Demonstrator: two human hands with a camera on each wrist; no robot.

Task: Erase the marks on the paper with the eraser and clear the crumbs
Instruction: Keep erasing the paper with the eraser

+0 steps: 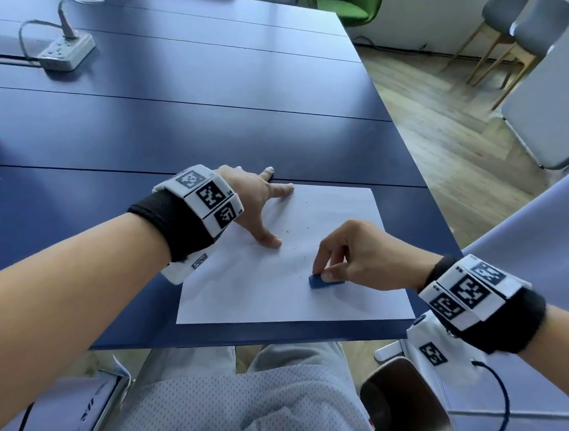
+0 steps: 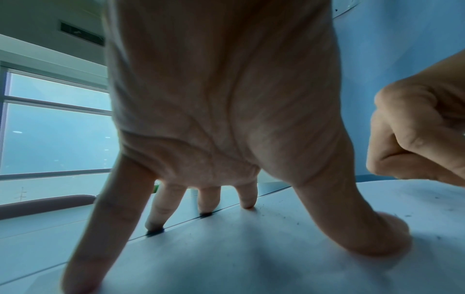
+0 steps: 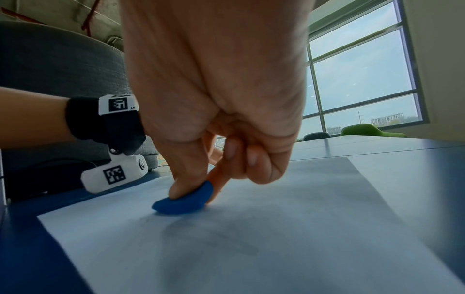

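A white sheet of paper (image 1: 248,294) lies near the front right corner of the blue table (image 1: 164,115). My right hand (image 1: 319,270) pinches a blue eraser (image 1: 320,281) between thumb and forefinger, its edge down on the paper (image 3: 276,238); the eraser (image 3: 186,201) shows clearly in the right wrist view. My left hand (image 1: 269,209) is spread with straight fingers, pressing the sheet's far left part (image 2: 251,258), with the outer fingertips past its edge on the table. Small dark crumbs (image 1: 291,230) lie scattered between the hands. No pencil marks are plainly visible.
A grey power strip (image 1: 66,52) with a cable sits at the table's far left. The table's front edge (image 1: 252,340) runs just below the paper. Grey and green chairs (image 1: 350,0) stand beyond the table on the wooden floor.
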